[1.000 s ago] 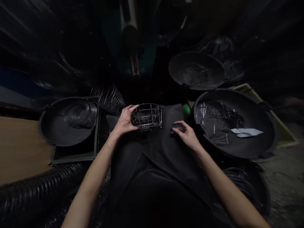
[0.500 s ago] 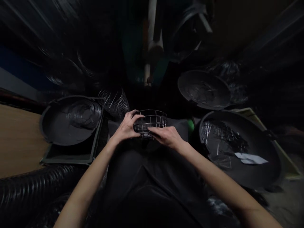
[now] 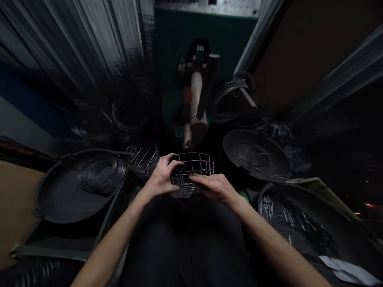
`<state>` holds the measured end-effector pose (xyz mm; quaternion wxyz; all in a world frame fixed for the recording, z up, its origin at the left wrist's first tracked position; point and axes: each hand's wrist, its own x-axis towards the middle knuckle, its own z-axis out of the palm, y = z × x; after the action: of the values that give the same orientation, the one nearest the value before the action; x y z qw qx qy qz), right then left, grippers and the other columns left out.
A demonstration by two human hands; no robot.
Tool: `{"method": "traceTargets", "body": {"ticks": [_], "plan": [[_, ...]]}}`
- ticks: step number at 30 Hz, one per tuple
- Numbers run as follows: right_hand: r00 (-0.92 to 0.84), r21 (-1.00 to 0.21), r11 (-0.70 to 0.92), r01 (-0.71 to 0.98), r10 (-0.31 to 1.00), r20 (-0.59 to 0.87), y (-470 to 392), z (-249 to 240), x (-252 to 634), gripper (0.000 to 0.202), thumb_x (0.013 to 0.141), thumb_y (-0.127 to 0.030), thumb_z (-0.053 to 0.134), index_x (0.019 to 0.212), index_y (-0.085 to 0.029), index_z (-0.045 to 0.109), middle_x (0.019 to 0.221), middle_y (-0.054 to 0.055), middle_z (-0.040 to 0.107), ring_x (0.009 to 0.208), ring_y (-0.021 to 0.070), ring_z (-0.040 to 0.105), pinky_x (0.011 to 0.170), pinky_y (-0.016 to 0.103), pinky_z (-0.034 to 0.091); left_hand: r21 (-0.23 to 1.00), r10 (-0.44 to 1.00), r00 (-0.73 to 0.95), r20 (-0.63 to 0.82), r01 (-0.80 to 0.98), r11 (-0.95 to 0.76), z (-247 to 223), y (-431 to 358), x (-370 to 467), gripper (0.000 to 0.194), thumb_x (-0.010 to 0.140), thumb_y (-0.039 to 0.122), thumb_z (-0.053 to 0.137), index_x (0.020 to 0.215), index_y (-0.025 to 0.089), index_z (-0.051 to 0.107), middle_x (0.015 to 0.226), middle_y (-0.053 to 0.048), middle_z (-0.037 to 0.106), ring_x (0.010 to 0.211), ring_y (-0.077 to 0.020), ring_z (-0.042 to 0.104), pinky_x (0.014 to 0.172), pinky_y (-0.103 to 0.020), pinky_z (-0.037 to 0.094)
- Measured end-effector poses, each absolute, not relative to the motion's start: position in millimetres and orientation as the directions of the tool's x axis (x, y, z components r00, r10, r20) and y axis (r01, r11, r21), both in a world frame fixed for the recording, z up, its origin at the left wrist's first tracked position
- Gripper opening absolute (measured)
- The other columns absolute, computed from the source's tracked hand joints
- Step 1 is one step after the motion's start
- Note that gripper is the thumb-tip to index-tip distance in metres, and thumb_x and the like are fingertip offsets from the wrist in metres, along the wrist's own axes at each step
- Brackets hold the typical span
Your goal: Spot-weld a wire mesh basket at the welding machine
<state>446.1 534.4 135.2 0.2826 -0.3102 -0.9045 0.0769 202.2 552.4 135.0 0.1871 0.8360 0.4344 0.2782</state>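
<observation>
A small round wire basket of thin metal rods sits in front of me over my dark-clothed lap. My left hand grips its left side, fingers curled over the rim. My right hand lies on its near right side, fingers laid across the wires. Both hands hold it upright with the open top facing up.
A black pan with wire rings lies at the left on a dark tray. A coil of wire rings stands beside it. Two black pans at the right, the near one holding short wire pieces, the far one behind. A machine arm stands ahead.
My right hand came from my lap onto the basket. The view has tilted upward, showing the machine and wall ahead; the pans have slid lower in the frame.
</observation>
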Motion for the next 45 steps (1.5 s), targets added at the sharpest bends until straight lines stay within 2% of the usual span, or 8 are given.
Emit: {"method": "traceTargets", "body": {"ticks": [11, 17, 27, 32, 35, 37, 41, 45], "plan": [[-0.621, -0.350, 0.745, 0.568, 0.667, 0.411, 558, 140, 446, 0.029, 0.096, -0.029, 0.050, 0.122, -0.028, 0.062, 0.118, -0.001, 0.063, 0.092, 0.0176, 0.069, 0.074, 0.028, 0.059, 0.529, 0.799, 0.498, 0.335, 0.603, -0.598, 141, 582, 203, 0.072, 0.056, 0.020, 0.077, 0.124, 0.023, 0.052, 0.137, -0.013, 0.036, 0.128, -0.0337, 0.037, 0.106, -0.050, 0.039], [-0.614, -0.312, 0.778, 0.545, 0.624, 0.482, 565, 141, 441, 0.028, 0.096, -0.028, 0.051, 0.121, -0.026, 0.062, 0.115, 0.000, 0.065, 0.086, 0.0174, 0.070, 0.068, 0.027, 0.059, 0.553, 0.806, 0.515, 0.293, 0.596, -0.582, 148, 591, 200, 0.071, 0.056, 0.022, 0.078, 0.122, 0.023, 0.053, 0.137, -0.013, 0.037, 0.127, -0.0333, 0.038, 0.106, -0.050, 0.039], [-0.603, -0.289, 0.766, 0.574, 0.634, 0.485, 568, 144, 442, 0.026, 0.095, -0.026, 0.054, 0.120, -0.022, 0.062, 0.113, 0.000, 0.067, 0.093, 0.0146, 0.068, 0.077, 0.021, 0.057, 0.573, 0.814, 0.520, 0.260, 0.595, -0.563, 155, 598, 200, 0.072, 0.056, 0.023, 0.078, 0.123, 0.024, 0.053, 0.137, -0.011, 0.038, 0.128, -0.0320, 0.038, 0.107, -0.049, 0.038], [-0.579, -0.282, 0.775, 0.566, 0.617, 0.533, 565, 146, 440, 0.025, 0.096, -0.026, 0.053, 0.119, -0.021, 0.062, 0.112, 0.001, 0.068, 0.094, 0.0140, 0.068, 0.077, 0.021, 0.056, 0.610, 0.805, 0.520, 0.286, 0.549, -0.571, 153, 601, 198, 0.068, 0.056, 0.030, 0.079, 0.119, 0.022, 0.055, 0.133, -0.010, 0.044, 0.128, -0.0294, 0.041, 0.109, -0.046, 0.036], [-0.504, -0.276, 0.738, 0.616, 0.639, 0.581, 554, 147, 438, 0.024, 0.097, -0.026, 0.051, 0.118, -0.019, 0.062, 0.115, 0.004, 0.067, 0.097, 0.0145, 0.066, 0.083, 0.022, 0.055, 0.636, 0.829, 0.484, 0.279, 0.554, -0.538, 153, 602, 199, 0.067, 0.055, 0.031, 0.079, 0.118, 0.022, 0.055, 0.134, -0.009, 0.046, 0.128, -0.0294, 0.042, 0.109, -0.046, 0.037], [-0.373, -0.299, 0.663, 0.686, 0.674, 0.638, 548, 147, 436, 0.022, 0.097, -0.028, 0.051, 0.111, -0.018, 0.064, 0.111, 0.007, 0.067, 0.095, 0.0156, 0.066, 0.083, 0.024, 0.054, 0.652, 0.843, 0.464, 0.274, 0.554, -0.517, 153, 604, 200, 0.067, 0.055, 0.031, 0.079, 0.117, 0.023, 0.056, 0.134, -0.009, 0.047, 0.127, -0.0294, 0.043, 0.108, -0.046, 0.037], [-0.168, -0.364, 0.499, 0.787, 0.740, 0.651, 551, 147, 432, 0.026, 0.096, -0.038, 0.052, 0.088, -0.018, 0.065, 0.089, 0.007, 0.062, 0.071, 0.0146, 0.061, 0.064, 0.024, 0.049, 0.651, 0.851, 0.440, 0.288, 0.562, -0.511, 154, 616, 202, 0.066, 0.054, 0.033, 0.080, 0.116, 0.023, 0.057, 0.133, -0.009, 0.047, 0.127, -0.0292, 0.043, 0.108, -0.046, 0.037], [-0.121, -0.443, 0.444, 0.779, 0.799, 0.588, 563, 148, 429, 0.026, 0.094, -0.041, 0.054, 0.086, -0.018, 0.064, 0.084, 0.004, 0.058, 0.068, 0.0140, 0.056, 0.061, 0.024, 0.043, 0.651, 0.849, 0.436, 0.298, 0.558, -0.515, 152, 630, 201, 0.069, 0.053, 0.036, 0.082, 0.115, 0.022, 0.057, 0.131, -0.010, 0.047, 0.127, -0.0297, 0.043, 0.108, -0.047, 0.037]]}}
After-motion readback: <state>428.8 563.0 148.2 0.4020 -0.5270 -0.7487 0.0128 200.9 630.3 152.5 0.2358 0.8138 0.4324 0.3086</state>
